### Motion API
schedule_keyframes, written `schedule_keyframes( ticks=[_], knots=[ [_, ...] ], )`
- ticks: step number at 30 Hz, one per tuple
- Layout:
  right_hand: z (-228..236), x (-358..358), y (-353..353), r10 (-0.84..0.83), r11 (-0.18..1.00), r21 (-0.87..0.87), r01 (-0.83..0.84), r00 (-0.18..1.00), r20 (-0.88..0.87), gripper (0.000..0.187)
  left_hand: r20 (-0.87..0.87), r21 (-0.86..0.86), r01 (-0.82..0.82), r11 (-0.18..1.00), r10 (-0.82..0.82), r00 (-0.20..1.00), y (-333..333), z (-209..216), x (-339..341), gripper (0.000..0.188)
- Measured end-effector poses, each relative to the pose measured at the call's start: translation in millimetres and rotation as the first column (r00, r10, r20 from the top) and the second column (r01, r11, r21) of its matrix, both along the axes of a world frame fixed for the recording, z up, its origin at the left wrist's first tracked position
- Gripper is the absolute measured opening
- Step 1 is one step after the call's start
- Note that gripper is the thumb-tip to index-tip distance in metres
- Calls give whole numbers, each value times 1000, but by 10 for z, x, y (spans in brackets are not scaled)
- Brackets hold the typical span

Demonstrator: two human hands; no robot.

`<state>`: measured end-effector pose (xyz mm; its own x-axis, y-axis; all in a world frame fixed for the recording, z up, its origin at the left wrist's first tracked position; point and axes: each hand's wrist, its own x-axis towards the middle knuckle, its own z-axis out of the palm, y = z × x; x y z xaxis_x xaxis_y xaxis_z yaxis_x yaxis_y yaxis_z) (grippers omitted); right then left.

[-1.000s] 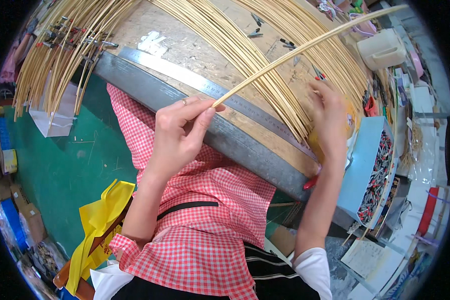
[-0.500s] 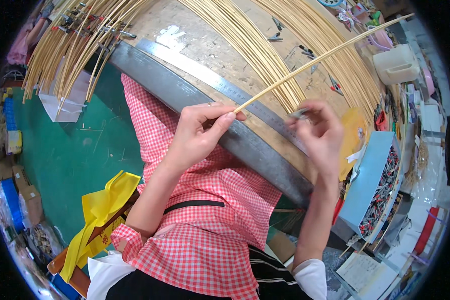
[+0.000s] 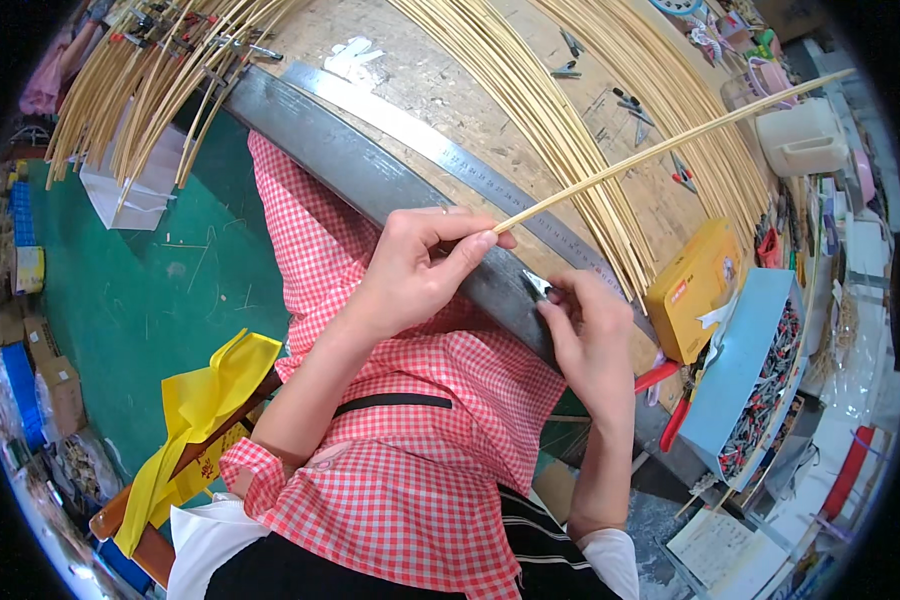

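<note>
Pinched between the thumb and fingers of my left hand (image 3: 415, 272) is the near end of a thin bamboo stick (image 3: 685, 137). The stick slants up to the far right, over the bundles on the bench. My right hand (image 3: 598, 335) grips a small metal spring clip (image 3: 537, 284) just right of and below the stick's end, its jaws pointing left and apart from the stick. Both hands are above the dark metal bar (image 3: 320, 147) along the bench's near edge. A steel ruler (image 3: 400, 125) lies behind that bar.
Bundles of bamboo sticks (image 3: 530, 105) cross the wooden bench, and clipped sticks (image 3: 120, 125) overhang its left end. Loose clips (image 3: 567, 70) lie between bundles. At right are a yellow box (image 3: 692, 290), red-handled pliers (image 3: 674, 424), a blue box (image 3: 735, 370) of clips and a white jug (image 3: 802, 138).
My right hand has come down and left, bringing the clip near the stick's end. My left hand has shifted slightly right and down with the stick.
</note>
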<state>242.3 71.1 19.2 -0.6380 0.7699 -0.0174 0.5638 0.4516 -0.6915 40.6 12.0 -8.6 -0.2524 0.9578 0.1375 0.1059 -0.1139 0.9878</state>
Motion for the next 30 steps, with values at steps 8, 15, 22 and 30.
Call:
schedule_keyframes(
  ticks=[8, 15, 22, 30],
  knots=[
    [18, -60, 70, -298, 908, -418, 35, 757, -582, 24, -2, -23, 52, 998, -52, 999, -24, 33, 60, 17],
    [29, -87, 103, -403, 874, -472, 111, 708, -580, 22, -24, -69, 80, 994, -82, 996, -29, 55, 81, 16],
    [10, -147, 65, -428, 881, -440, 173, 686, -588, 21, -52, 6, 38, 999, -38, 998, -22, 39, 83, 16],
    [-68, -157, 56, -432, 859, -501, 110, 682, -590, 19, -99, -46, 65, 997, -69, 993, -24, 55, 70, 15]
  ],
)
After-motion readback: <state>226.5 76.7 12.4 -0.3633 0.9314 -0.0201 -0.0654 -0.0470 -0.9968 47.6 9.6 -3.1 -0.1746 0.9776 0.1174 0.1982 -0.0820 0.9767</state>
